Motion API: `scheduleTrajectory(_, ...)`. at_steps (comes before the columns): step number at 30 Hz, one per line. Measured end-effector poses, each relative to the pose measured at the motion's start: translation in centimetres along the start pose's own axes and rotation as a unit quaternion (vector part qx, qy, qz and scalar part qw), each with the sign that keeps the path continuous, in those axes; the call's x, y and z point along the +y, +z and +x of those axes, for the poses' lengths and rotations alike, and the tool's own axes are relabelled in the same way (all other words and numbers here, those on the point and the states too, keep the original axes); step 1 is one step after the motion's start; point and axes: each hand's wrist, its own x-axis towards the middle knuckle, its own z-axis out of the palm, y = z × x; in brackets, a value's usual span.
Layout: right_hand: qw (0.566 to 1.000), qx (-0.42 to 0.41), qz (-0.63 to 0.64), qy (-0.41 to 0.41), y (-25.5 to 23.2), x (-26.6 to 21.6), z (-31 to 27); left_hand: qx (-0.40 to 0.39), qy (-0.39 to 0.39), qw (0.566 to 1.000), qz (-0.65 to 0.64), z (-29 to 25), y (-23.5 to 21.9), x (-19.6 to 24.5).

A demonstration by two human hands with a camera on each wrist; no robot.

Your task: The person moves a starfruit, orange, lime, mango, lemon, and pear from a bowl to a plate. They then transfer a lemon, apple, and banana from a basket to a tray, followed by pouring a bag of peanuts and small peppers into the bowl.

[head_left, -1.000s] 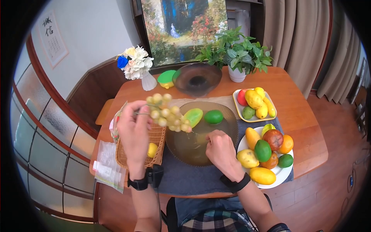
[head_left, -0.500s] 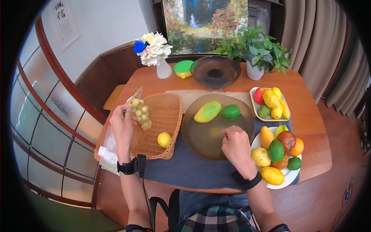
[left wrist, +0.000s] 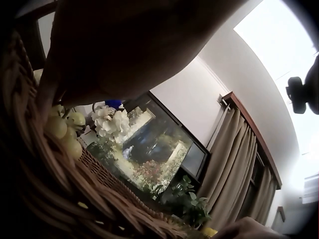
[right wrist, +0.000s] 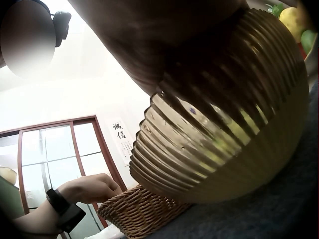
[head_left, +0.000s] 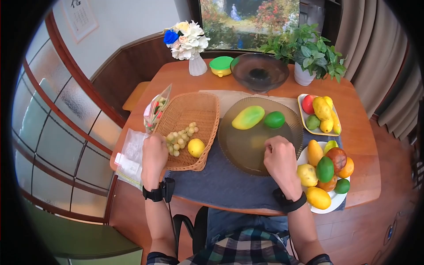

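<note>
My left hand is at the left side of a wicker basket, its curled fingers at the stem end of a bunch of pale green grapes. The fingertips are hidden. The grapes lie in the basket beside a yellow lemon. In the left wrist view some grapes show just below the fingers. My right hand hangs loosely curled, holding nothing, over the right part of a ribbed brown glass bowl. A green-yellow mango and a green lime-like fruit lie in that bowl.
A white plate heaped with fruit stands at right, a yellow-rimmed tray of fruit behind it. At the back are a dark glass bowl, green-lidded container, flower vase and potted plant. Plastic bags lie at left.
My left hand has carried the grapes from over the glass bowl leftward and lowered them into the basket. My right hand stays curled over the bowl. The head view has shifted.
</note>
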Motion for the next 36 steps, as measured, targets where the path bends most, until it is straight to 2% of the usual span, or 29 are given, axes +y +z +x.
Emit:
scheduleTrajectory(1, 1.000, -0.002, 0.001, -0.003, 0.0, 0.0, 0.0, 0.005, 0.040, 0.997, 0.073, -0.2, -0.1, -0.3)
scheduleTrajectory(2, 1.000, -0.004, 0.001, -0.001, 0.0, 0.0, 0.0, 0.007, 0.038, 0.997, 0.073, -0.4, -0.2, -0.3)
scheduleTrajectory(4, 1.000, -0.006, 0.002, 0.000, -0.1, 0.0, 0.0, -0.072, -0.031, 0.987, 0.137, -0.5, -0.4, -0.2)
scheduleTrajectory(11, 1.000, -0.002, -0.002, -0.005, 0.1, 0.3, -0.1, -0.108, -0.022, 0.976, 0.188, -1.2, -0.7, 0.7)
scheduleTrajectory(14, 1.000, -0.001, -0.014, -0.010, 0.4, 0.6, -0.3, -0.080, 0.047, 0.967, 0.237, -1.7, -1.9, 4.4)
scheduleTrajectory(16, 1.000, 0.009, -0.014, -0.017, 0.5, 0.7, -0.2, 0.012, 0.147, 0.983, 0.109, -1.8, -2.1, 7.7)
scheduleTrajectory(18, 1.000, 0.005, -0.001, -0.011, 0.6, 0.6, -0.3, 0.013, 0.246, 0.969, -0.030, -1.3, -0.1, 10.3)
scheduleTrajectory(20, 1.000, 0.015, -0.007, -0.012, 0.6, 0.4, -0.3, -0.122, 0.275, 0.946, -0.121, -0.5, 2.2, 13.9)
scheduleTrajectory(21, 1.000, 0.015, -0.005, -0.021, 0.5, 0.4, -0.4, -0.122, 0.280, 0.944, -0.122, -0.5, 3.3, 15.2)
scheduleTrajectory(23, 1.000, 0.014, -0.010, -0.025, 0.5, 0.4, -0.5, -0.191, 0.298, 0.932, -0.071, -0.2, 5.7, 17.1)
scheduleTrajectory(24, 1.000, 0.021, -0.014, -0.019, 0.4, 0.5, -0.5, -0.194, 0.307, 0.929, -0.073, 0.3, 6.5, 17.6)
scheduleTrajectory(26, 1.000, 0.014, -0.011, -0.024, 0.3, 0.5, -0.6, -0.231, 0.299, 0.925, 0.041, 1.4, 8.0, 18.1)
scheduleTrajectory(31, 1.000, -0.013, -0.014, -0.025, 0.3, 0.2, -0.5, -0.252, 0.302, 0.916, 0.082, 2.6, 9.0, 18.8)
scheduleTrajectory(36, 1.000, -0.010, 0.001, -0.023, 0.0, 0.3, -0.5, -0.296, 0.260, 0.908, 0.142, 2.1, 8.3, 19.4)
